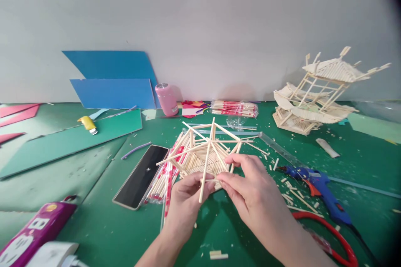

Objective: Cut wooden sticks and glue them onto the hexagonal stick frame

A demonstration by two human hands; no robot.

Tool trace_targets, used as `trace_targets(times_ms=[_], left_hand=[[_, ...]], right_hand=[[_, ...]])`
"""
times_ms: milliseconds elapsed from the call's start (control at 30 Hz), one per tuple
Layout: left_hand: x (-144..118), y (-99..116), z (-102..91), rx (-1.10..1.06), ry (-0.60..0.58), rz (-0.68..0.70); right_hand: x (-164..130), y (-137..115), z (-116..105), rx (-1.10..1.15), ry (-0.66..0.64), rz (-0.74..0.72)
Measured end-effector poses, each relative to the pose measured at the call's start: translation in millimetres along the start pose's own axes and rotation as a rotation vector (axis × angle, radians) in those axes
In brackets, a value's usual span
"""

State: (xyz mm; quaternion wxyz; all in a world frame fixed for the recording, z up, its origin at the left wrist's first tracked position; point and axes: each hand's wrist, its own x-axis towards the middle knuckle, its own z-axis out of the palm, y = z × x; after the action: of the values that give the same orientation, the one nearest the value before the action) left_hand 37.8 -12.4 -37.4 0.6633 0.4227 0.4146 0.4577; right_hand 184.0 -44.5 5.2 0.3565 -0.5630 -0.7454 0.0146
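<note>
A small pavilion-like frame of thin wooden sticks (209, 156) stands in front of me, with a slatted floor and sticks fanning out from a peak. A short wooden stick (210, 180) lies crosswise at its near side, pinched between both hands. My left hand (186, 200) is closed on the stick's left end, beside a long sloping roof stick (205, 169) that points toward me. My right hand (252, 187) pinches the right end between thumb and fingers, its index finger close to another roof stick. The fingertips partly hide the short stick's ends.
A phone (140, 177) and bagged sticks (163, 175) lie left of the frame. At right are a blue glue gun (319, 185), red-handled tool (341, 233) and stick offcuts. Behind stand a pink bottle (167, 100) and larger stick pavilion (319, 91). A purple power strip (37, 227) sits front left.
</note>
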Motion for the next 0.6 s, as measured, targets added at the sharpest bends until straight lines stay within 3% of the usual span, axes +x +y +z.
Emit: trace_targets(times_ms=[100, 167, 300, 433, 533, 600], left_hand=[[1, 1, 1.6, 0.003, 0.007, 0.011], [1, 2, 2.3, 0.006, 0.023, 0.025], [1, 0, 1.8, 0.017, 0.047, 0.054], [0, -5, 0.1, 0.026, 0.044, 0.087], [1, -6, -0.7, 0.036, 0.024, 0.118], [0, -6, -1.1, 0.043, 0.007, 0.146]], right_hand=[[-4, 1, -2, 0.003, 0.007, 0.010], [-13, 1, -4, 0.030, 0.086, 0.022], [-47, -6, 5, 0.347, 0.278, 0.140], [-68, -19, 33, 0.824, 0.152, 0.589], [-60, -26, 50, 1.234, 0.122, 0.918], [-49, -30, 56, 1.440, 0.144, 1.042]])
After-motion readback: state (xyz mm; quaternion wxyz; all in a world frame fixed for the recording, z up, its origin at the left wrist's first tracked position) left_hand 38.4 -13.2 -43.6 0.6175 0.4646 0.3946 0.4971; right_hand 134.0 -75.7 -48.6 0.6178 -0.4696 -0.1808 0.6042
